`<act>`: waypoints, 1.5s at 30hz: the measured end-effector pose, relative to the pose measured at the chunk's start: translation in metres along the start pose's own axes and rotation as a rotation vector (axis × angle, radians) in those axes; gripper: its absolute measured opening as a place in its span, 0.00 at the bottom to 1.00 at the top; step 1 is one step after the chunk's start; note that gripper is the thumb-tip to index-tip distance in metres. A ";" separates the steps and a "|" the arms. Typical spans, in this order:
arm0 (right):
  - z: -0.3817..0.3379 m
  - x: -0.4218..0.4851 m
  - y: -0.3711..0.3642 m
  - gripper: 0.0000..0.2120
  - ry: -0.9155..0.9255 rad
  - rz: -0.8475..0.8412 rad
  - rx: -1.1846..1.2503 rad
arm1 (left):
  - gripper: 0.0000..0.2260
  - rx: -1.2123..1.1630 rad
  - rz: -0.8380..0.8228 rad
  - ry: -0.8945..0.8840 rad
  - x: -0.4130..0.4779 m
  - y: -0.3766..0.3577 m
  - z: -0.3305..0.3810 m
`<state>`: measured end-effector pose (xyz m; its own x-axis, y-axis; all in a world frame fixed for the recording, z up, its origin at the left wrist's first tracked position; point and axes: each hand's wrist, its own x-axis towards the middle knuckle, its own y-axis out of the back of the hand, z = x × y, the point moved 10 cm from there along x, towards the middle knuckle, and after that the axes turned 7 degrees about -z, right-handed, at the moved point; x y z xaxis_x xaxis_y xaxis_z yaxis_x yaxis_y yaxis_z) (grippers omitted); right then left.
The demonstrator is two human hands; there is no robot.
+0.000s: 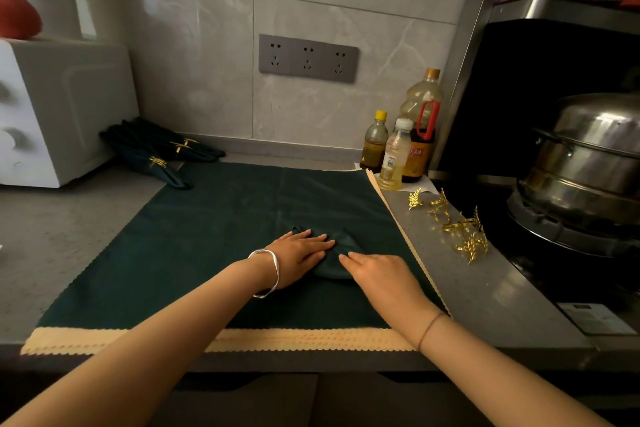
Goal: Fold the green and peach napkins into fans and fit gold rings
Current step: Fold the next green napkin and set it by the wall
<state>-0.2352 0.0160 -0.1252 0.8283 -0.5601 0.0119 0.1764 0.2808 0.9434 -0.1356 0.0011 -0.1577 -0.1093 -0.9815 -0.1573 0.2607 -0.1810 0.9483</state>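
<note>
Folded green napkin (341,246): one, mid-counter on a spread green cloth (214,236), pressed flat by left hand (301,250) and right hand (377,270), fingers extended, nothing gripped. Ringed green napkins (138,146): three counted, back-left. Loose gold rings (464,225): count unclear. Bottles (393,156): three, labels illegible.

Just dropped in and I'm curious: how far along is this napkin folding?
Done: a few ringed green napkins lie by the white appliance. In hand: the left hand and right hand press flat on a small folded green napkin, which has no ring yet. Left: the spread green napkin, the peach napkin showing under it, and the loose gold rings on the counter.
</note>
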 end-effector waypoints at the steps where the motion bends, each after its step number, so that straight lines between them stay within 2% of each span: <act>1: 0.003 0.000 0.003 0.27 -0.002 0.032 0.035 | 0.20 -0.038 0.014 0.004 -0.004 0.003 0.000; 2: 0.010 0.000 0.008 0.25 -0.023 0.067 0.108 | 0.20 -0.092 0.061 0.001 -0.009 0.011 0.001; 4: 0.039 -0.002 0.020 0.22 -0.117 0.159 0.348 | 0.21 -0.194 0.261 -0.038 -0.028 0.039 0.003; 7: 0.079 0.000 0.022 0.13 -0.216 0.169 0.876 | 0.27 -0.086 0.560 -0.141 -0.068 0.082 0.017; 9: 0.084 0.003 0.012 0.09 -0.257 0.038 1.349 | 0.30 0.083 0.643 -0.193 -0.088 0.093 0.028; 11: 0.072 0.006 -0.007 0.11 -0.304 -0.189 1.737 | 0.32 0.232 0.617 -0.252 -0.097 0.088 0.040; 13: 0.050 0.006 -0.026 0.17 -0.297 -0.466 1.829 | 0.34 0.361 0.442 -0.257 -0.091 0.067 0.046; 14: 0.039 0.006 -0.036 0.22 -0.269 -0.598 1.804 | 0.35 0.423 0.336 -0.235 -0.085 0.053 0.045; 16: 0.027 0.010 -0.049 0.22 -0.221 -0.759 1.733 | 0.36 0.496 0.166 -0.189 -0.072 0.026 0.037; 19: 0.023 0.017 -0.062 0.18 -0.198 -0.844 1.628 | 0.35 0.369 0.056 -0.146 -0.060 0.004 0.024; 22: 0.027 0.019 -0.064 0.16 -0.177 -0.858 1.563 | 0.32 0.211 -0.009 -0.133 -0.056 -0.008 0.020; 24: 0.034 0.019 -0.058 0.15 -0.162 -0.789 1.485 | 0.30 0.208 -0.015 -0.133 -0.056 -0.010 0.021; 25: 0.043 0.020 -0.052 0.13 -0.170 -0.703 1.394 | 0.30 0.213 -0.020 -0.128 -0.055 -0.010 0.021; 30: 0.078 0.003 0.004 0.08 -0.162 -0.014 0.872 | 0.29 0.244 -0.023 -0.117 -0.054 -0.006 0.023; 32: 0.062 -0.019 0.026 0.11 -0.038 0.131 0.669 | 0.30 0.268 -0.030 -0.106 -0.054 -0.008 0.024; 35: 0.028 -0.037 0.026 0.16 0.166 0.094 0.489 | 0.31 0.303 -0.022 -0.098 -0.053 -0.005 0.026; 37: 0.021 -0.039 0.017 0.15 0.200 0.093 0.424 | 0.31 0.320 -0.010 -0.102 -0.051 -0.002 0.029; 39: 0.022 -0.037 0.013 0.15 0.182 0.118 0.424 | 0.30 0.291 0.002 -0.120 -0.051 0.000 0.031; 42: 0.025 -0.033 0.011 0.13 0.140 0.147 0.429 | 0.25 0.119 0.053 -0.178 -0.054 0.006 0.029; 45: 0.038 -0.030 0.007 0.12 0.050 0.167 0.539 | 0.22 -0.007 0.138 -0.171 -0.057 0.019 0.015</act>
<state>-0.2794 0.0050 -0.1058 0.8481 -0.5009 0.1726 -0.2451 -0.0822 0.9660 -0.1387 0.0541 -0.1263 -0.2333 -0.9721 0.0239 0.2914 -0.0464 0.9555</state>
